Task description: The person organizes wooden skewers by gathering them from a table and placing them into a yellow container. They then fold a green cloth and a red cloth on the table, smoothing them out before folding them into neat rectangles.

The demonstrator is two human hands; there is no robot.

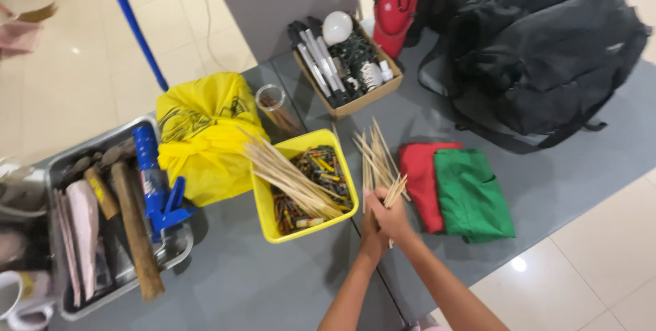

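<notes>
Hands [384, 220] (both) around skewers [376, 160]

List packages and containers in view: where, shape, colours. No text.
Yellow plastic bag: left of centre, crumpled, black print.
Yellow bin: centre, square, holds small items and sticks.
Cardboard box: behind the bin, brown, open.
Metal tray: left, silver, holds tools.
Red bottle: top, upright.

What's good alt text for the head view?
Both hands grip a fanned bundle of wooden skewers over a grey table, beside a yellow bin holding more skewers and crayons; folded red cloth and green cloth lie alongside.
</notes>
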